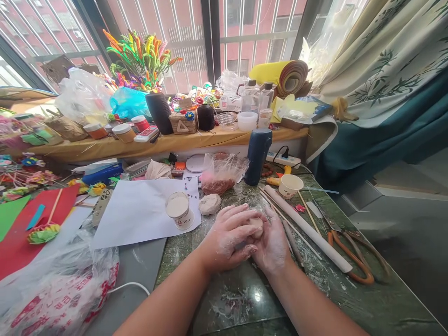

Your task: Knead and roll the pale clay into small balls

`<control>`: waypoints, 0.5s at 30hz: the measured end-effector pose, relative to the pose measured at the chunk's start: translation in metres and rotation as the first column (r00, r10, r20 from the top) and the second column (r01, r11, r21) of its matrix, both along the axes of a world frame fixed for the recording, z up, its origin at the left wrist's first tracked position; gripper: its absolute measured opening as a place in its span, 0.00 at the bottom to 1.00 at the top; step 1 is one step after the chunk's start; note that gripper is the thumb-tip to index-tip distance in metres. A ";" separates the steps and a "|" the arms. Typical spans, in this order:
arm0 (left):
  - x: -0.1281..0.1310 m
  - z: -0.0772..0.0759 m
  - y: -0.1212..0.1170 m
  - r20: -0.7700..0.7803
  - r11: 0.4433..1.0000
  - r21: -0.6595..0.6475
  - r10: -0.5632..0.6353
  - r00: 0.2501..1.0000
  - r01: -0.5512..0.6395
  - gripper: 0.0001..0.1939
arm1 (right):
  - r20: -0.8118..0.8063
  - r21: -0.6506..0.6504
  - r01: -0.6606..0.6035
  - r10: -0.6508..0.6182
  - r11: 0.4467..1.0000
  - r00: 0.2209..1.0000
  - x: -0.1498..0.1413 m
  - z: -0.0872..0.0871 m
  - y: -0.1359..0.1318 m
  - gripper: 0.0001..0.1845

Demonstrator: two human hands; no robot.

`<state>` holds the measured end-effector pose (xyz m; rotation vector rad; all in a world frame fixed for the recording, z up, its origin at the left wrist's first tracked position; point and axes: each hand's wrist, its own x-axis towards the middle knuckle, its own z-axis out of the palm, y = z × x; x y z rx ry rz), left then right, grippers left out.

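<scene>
Between my two floury palms sits a small piece of pale dough (257,226). My left hand (229,235) curls over it from the left, and my right hand (275,242) cups it from the right. Part of the dough is hidden by my fingers. A larger lump of dough (210,204) lies just beyond my left hand, at the edge of a white paper sheet (133,210). On that sheet stands a paper cup (178,210) filled with white powder. To the right of my hands lies a pale rolling pin (308,228), with thin sticks beside it.
Scissors with orange handles (352,256) lie at the right table edge, near an empty paper cup (291,185). A dark blue bottle (258,156) and a plastic bag of brown material (220,179) stand behind. Crumpled plastic bags (70,284) cover the left front. Craft supplies crowd the windowsill.
</scene>
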<state>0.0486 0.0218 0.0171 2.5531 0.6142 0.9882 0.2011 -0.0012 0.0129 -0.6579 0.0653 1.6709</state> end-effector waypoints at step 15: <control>-0.002 -0.012 0.004 0.216 0.973 -0.205 0.150 0.965 -0.105 0.16 | 0.361 0.090 -0.254 0.206 0.963 0.909 -0.014 -0.003 -0.004 0.26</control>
